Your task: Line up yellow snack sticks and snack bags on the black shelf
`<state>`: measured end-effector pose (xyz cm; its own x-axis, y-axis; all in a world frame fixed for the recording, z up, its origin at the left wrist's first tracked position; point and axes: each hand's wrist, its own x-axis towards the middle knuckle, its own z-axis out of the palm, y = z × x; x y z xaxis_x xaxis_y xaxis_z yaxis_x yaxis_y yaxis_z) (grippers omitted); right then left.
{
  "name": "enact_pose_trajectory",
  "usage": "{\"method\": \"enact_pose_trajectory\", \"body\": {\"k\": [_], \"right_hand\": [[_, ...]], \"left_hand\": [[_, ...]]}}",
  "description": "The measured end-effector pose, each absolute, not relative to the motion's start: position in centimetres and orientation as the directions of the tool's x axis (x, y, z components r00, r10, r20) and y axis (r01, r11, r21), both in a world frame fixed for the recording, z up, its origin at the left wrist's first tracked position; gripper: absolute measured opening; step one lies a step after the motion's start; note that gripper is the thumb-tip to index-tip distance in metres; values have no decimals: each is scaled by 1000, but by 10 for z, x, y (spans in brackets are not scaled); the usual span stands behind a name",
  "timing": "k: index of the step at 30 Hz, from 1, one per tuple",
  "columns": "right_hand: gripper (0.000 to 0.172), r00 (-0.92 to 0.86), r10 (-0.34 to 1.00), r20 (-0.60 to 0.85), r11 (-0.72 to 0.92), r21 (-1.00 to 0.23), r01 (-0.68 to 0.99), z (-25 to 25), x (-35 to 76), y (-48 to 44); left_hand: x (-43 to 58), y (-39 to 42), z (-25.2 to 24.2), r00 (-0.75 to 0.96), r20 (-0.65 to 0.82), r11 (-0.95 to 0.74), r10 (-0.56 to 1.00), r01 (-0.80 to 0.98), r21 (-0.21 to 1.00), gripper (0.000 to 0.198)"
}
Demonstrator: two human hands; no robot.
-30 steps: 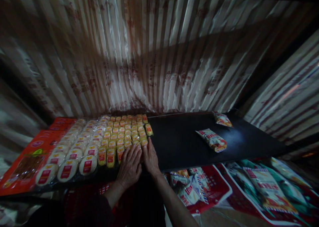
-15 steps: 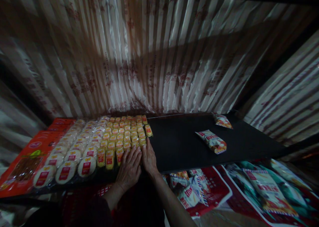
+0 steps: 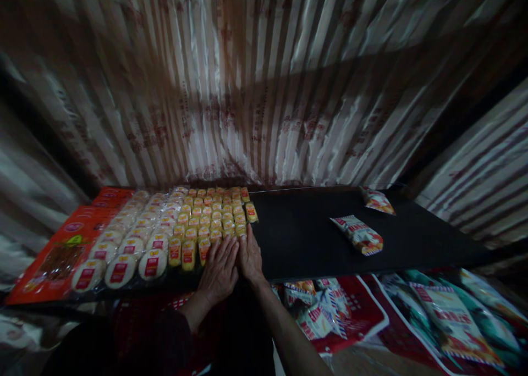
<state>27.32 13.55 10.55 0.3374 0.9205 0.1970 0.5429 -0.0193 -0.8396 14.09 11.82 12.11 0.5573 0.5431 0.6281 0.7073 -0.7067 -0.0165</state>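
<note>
Packets [image 3: 211, 215] touching left hand [image 3: 219, 269], right hand [image 3: 249, 258].

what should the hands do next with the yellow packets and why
Probably slide the right hand up the side of the yellow packets and nudge the stray packet in. Both hands lie flat and open at the block's front edge, left hand beside the right, and that one packet juts out to the right of otherwise even rows, on the black shelf.
</note>
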Motion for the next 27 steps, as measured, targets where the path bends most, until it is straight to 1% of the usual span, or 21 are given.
{"method": "enact_pose_trajectory", "body": {"k": [4,8,11,14,17,20,22,23,25,27], "right_hand": [[68,343,915,211,4,-857,516,112,275,132],[72,359,906,226,12,-860,511,118,275,126],[76,416,880,230,-8,-868,497,118,274,121],[77,476,840,259,-6,-874,485,117,274,113],[76,492,819,295,19,-872,490,117,273,102],[69,512,783,353,65,-865,497,119,270,85],[61,506,765,399,115,-858,501,122,263,70],[55,494,761,421,144,-852,504,124,258,62],[44,441,771,460,203,-834,514,126,243,46],[36,352,794,494,270,-807,525,124,222,31]], "left_hand": [[140,117,122,574,600,-706,557,708,-21,55],[138,116,122,571,605,-712,555,703,-11,54],[138,117,122,568,612,-721,550,692,5,54],[138,118,123,569,617,-739,544,673,32,55],[134,111,121,561,614,-755,556,649,91,55],[117,87,109,591,583,-788,557,597,149,54],[96,63,95,630,551,-816,548,548,184,51],[83,49,87,658,510,-822,555,529,212,52],[55,26,68,684,426,-806,592,509,302,52],[27,10,50,682,282,-722,674,529,446,52]]}}
